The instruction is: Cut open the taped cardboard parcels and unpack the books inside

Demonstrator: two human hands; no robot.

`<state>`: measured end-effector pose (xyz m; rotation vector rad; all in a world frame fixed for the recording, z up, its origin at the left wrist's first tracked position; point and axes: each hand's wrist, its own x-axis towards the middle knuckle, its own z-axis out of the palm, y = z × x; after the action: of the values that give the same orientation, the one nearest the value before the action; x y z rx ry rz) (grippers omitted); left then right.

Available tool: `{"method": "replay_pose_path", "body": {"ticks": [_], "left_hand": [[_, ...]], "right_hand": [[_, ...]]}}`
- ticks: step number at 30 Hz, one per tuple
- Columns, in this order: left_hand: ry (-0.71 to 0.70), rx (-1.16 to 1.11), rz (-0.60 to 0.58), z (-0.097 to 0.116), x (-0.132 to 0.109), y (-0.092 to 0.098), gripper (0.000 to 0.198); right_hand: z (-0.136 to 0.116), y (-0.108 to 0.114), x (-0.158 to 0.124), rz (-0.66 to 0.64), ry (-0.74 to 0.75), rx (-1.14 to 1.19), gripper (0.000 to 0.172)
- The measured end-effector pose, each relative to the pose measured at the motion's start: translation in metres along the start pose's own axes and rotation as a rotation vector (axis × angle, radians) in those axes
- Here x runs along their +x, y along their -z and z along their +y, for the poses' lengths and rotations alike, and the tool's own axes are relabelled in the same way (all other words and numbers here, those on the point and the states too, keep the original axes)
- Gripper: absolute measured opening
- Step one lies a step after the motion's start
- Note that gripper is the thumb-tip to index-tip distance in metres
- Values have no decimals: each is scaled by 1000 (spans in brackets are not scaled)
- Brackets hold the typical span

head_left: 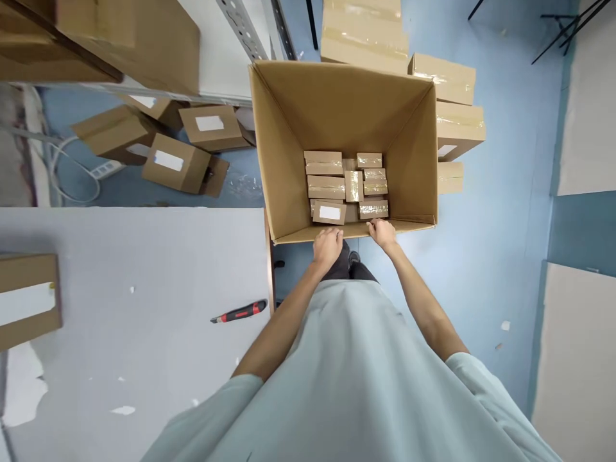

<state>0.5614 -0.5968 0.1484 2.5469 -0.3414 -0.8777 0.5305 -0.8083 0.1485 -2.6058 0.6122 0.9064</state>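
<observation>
In front of me stands a large open cardboard box (346, 102), its near rim close to my body. Several small taped cardboard boxes (326, 187) lie on its bottom, one of them with a white label (330, 213). My left hand (328, 247) is closed over the near rim, left of its middle. To the right, my right hand (382, 232) grips the same rim, fingers curled over the edge. The undersides of the fingers are partly hidden by the cardboard.
A grey table (144, 269) on the left bears a black-and-red utility knife (240, 312) and a labelled carton (29, 298). Labelled boxes (171, 163) and a power strip (106, 169) lie beyond it. Taped cartons (459, 122) stand behind the big box. A metal shelf (243, 29) holds boxes at upper left.
</observation>
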Motion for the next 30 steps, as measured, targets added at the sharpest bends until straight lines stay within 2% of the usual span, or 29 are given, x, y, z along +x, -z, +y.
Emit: {"method": "replay_pose_path", "body": {"ticks": [3, 6, 14, 16, 18, 21, 23, 26, 30], "left_hand": [[66, 104, -149, 1, 30, -2, 46], [96, 136, -230, -6, 45, -6, 44], [172, 92, -303, -8, 47, -11, 43], [210, 62, -336, -12, 52, -10, 43], [261, -23, -385, -20, 63, -11, 42], [344, -160, -428, -42, 92, -15, 34], [405, -186, -427, -64, 115, -21, 31], [506, -183, -419, -101, 150, -33, 29], [613, -183, -396, -152, 195, -61, 25]], "right_hand": [[-6, -15, 6, -18, -55, -39, 48], [-12, -24, 10, -14, -108, -52, 49], [-18, -22, 12, -70, -197, -64, 45], [-18, -20, 14, -124, -195, -69, 45], [-17, -18, 23, -232, -159, -79, 45], [-12, -19, 55, -408, -77, -27, 41], [-7, -24, 88, -467, -78, 47, 35], [2, -44, 144, -467, -161, 101, 33], [9, -89, 214, -446, -230, 169, 45]]}}
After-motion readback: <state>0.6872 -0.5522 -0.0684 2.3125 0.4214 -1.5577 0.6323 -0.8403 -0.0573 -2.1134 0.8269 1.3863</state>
